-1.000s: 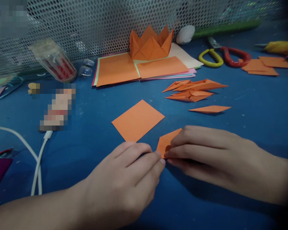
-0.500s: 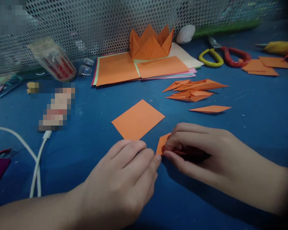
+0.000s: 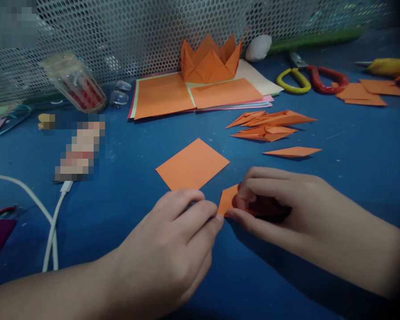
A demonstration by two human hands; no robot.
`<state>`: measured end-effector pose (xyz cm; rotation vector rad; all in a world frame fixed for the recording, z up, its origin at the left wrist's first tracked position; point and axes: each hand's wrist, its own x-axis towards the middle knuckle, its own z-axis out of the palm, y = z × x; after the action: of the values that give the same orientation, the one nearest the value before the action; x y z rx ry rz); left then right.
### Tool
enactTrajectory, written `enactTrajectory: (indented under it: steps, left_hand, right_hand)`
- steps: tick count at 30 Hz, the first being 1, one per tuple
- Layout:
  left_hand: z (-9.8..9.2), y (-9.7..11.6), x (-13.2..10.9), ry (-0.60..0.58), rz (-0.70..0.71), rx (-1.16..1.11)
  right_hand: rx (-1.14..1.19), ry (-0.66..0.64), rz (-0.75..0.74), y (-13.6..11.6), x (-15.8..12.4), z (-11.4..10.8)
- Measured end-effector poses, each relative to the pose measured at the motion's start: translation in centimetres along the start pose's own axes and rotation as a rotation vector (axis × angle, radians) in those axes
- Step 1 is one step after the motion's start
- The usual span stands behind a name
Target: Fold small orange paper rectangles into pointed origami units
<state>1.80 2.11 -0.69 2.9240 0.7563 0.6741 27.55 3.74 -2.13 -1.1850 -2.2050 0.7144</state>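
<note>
We see the folded orange paper point(image 3: 227, 202) toward the table's point(image 3: 103, 222) near edge, pinched between the right hand's point(image 3: 276, 200) thumb and curled fingers; the left hand's point(image 3: 180, 235) bunched fingertips touch its corner, grip unclear. Beyond, we see a flat orange sheet point(image 3: 193, 164), then a paper crown point(image 3: 211, 64) by the far edge.

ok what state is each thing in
Worked paper: part folded, part hidden
Loose paper: flat
Small papers: flat, overlapping
Crown: folded, upright
Sheets: stacked
Folded pieces: overlapping, one apart
Scissors: lying down, open or shut unclear
Jar: holds something red
Cable: curved, slack
</note>
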Motion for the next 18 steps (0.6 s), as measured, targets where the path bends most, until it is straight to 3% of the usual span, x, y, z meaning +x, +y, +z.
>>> enactTrajectory:
  steps: [7, 12, 18]
  left_hand:
    - [-0.43, -0.19, 0.28, -0.053, 0.165, 0.16]
    - [-0.44, -0.34, 0.1, -0.043, 0.19, 0.186]
    - [-0.46, -0.09, 0.1, -0.108, 0.158, 0.168]
  right_hand:
    - [-0.041, -0.018, 0.018, -0.05, 0.5, -0.95]
    - [-0.065, -0.015, -0.026, -0.34, 0.46, -0.74]
    - [-0.158, -0.009, -0.087, -0.23, 0.13, -0.57]
